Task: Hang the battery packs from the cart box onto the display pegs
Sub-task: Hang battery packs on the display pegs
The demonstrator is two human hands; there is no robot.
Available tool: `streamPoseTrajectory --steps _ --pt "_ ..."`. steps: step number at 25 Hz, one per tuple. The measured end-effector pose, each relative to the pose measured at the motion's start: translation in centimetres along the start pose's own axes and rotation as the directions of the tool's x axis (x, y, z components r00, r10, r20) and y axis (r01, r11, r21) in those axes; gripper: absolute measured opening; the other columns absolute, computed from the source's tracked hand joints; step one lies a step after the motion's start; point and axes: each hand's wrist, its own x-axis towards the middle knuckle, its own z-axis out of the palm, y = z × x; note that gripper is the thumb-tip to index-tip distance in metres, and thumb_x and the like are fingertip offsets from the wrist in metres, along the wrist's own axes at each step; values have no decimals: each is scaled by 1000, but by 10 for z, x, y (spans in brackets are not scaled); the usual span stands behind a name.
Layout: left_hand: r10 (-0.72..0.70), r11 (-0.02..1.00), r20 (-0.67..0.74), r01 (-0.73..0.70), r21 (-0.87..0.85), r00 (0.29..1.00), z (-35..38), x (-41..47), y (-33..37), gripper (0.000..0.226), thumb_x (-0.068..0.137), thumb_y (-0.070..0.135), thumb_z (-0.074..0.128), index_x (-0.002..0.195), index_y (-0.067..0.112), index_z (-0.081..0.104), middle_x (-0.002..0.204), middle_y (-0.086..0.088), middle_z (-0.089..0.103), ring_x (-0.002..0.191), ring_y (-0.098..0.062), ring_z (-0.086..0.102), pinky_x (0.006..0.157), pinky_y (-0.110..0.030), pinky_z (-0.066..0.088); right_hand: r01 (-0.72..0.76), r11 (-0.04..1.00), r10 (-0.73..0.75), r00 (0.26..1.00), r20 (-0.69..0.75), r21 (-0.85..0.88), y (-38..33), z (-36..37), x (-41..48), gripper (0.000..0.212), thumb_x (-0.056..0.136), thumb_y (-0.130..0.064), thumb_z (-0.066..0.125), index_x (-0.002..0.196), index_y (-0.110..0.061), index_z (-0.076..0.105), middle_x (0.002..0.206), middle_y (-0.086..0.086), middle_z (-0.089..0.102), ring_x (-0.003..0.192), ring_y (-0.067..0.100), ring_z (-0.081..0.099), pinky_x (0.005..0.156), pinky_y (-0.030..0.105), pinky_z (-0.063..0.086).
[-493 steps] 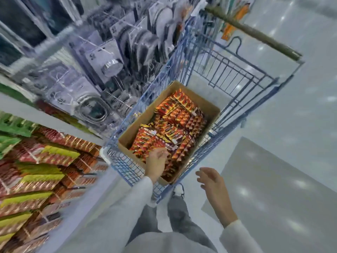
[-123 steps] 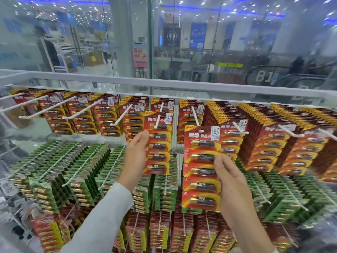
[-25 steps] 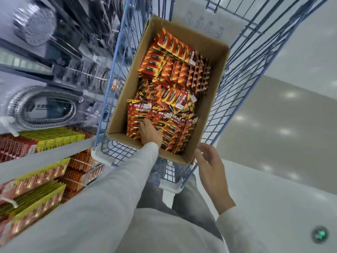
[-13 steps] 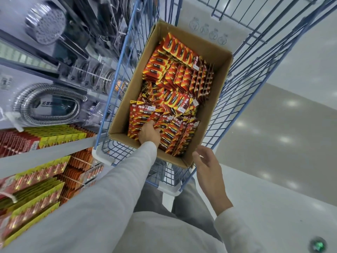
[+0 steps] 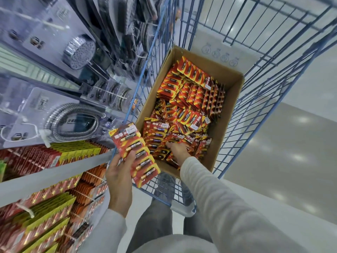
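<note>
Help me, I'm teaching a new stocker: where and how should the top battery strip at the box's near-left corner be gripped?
Pinch its lower half by the long edges, coming from above on the near side. The battery strip lies flat, face up, labelled header pointing away, so that likely leaves the header free for hanging.

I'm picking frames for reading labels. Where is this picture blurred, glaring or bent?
Head view: the shelf packs at lower left are smeared by motion blur; the strip of battery packs in the left hand and the box are fairly sharp; bright spots glare on the floor at right; the cart bars fan out under wide-angle distortion.
</note>
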Motion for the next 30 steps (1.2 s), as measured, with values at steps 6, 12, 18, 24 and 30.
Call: streamPoseTrajectory --steps 6,12,18,24,30 --pt "-58 995 9 57 85 998 -33 -2 -14 32 93 35 73 124 29 70 108 6 79 98 -19 77 81 -40 61 65 991 -29 958 -285 119 2 46 24 87 89 -25 77 153 -8 20 155 19 37 143 39 39 119 49 34" --pt "-78 992 9 77 97 997 -42 -9 -19 20 92 31 73 112 29 71 97 13 79 90 -14 78 76 -37 60 214 975 -222 910 -351 -62 9 62 28 86 84 -31 82 146 -11 26 151 18 36 138 39 42 115 50 38" --pt "-61 994 92 53 94 994 -44 -8 -18 31 88 39 73 118 29 70 103 5 80 93 -21 79 79 -43 63 286 958 -281 934 -222 -10 24 29 32 82 86 -41 79 147 -16 31 144 8 54 136 33 52 113 55 43" --pt "-9 1000 117 9 3 993 -50 -21 -13 26 99 35 68 123 27 69 110 -4 79 98 -31 77 85 -54 63 494 865 -498 867 31 89 15 -31 -52 56 94 -45 69 140 -23 46 130 0 67 119 22 66 102 50 54" --pt "64 973 94 -41 -226 994 -66 -85 -1 29 100 30 65 129 26 67 115 -6 78 100 -31 77 86 -51 61 539 800 -590 785 187 264 11 -92 -177 41 95 -33 67 133 -19 60 123 12 73 108 35 72 95 55 56"
